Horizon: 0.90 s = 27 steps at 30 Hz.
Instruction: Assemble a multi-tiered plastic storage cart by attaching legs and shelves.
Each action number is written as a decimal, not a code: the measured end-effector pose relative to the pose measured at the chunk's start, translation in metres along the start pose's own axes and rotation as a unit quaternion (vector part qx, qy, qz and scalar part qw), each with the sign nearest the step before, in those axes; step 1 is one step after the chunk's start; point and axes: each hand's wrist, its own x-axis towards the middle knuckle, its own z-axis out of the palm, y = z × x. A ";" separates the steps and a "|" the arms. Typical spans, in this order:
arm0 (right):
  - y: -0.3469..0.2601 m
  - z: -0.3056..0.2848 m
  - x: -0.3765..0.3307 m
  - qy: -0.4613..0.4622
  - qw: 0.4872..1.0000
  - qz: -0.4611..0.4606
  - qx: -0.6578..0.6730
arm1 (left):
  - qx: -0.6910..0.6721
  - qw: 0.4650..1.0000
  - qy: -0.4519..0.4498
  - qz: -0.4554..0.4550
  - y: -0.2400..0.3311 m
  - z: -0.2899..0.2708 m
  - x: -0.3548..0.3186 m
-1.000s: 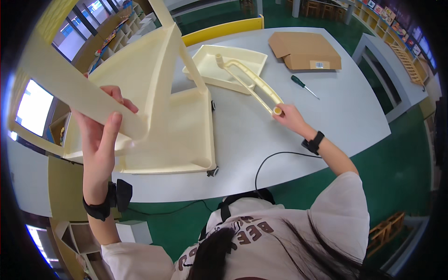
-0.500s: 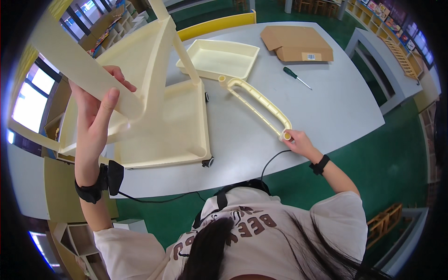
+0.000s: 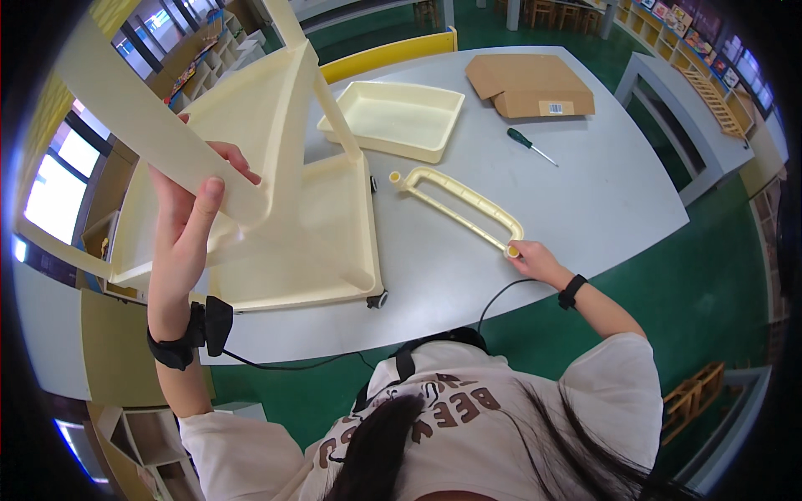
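Observation:
My left hand is wrapped round a wide cream post of a plastic tiered cart, just above its upper shelf. Below that, the cart's bottom shelf stands on the table, with small black casters at its right corners. To the right, my right hand grips the near end of a cream plastic handle frame, a long loop with a round socket at each end. The frame lies slantwise over the table; whether its far end touches the tabletop I cannot tell.
A cream rectangular tray lies behind the handle frame on the grey table. Farther right are a flattened cardboard box and a green-handled screwdriver. A black cable runs near the table's front edge. A yellow chair back stands beyond.
My left hand and the post it holds have shifted slightly right and down in the picture. The handle frame's far end sits a little lower, still held in my right hand.

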 end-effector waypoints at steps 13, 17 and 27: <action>-0.001 0.008 0.027 -0.047 0.998 -0.045 -0.012 | -0.036 0.999 0.025 -0.017 -0.002 0.003 -0.005; 0.001 -0.002 0.037 -0.069 0.997 -0.016 -0.023 | -0.036 0.999 0.015 -0.005 -0.003 0.003 -0.003; -0.003 -0.015 0.048 -0.199 0.979 -0.020 -0.046 | -0.028 0.999 0.031 -0.003 -0.006 0.003 -0.001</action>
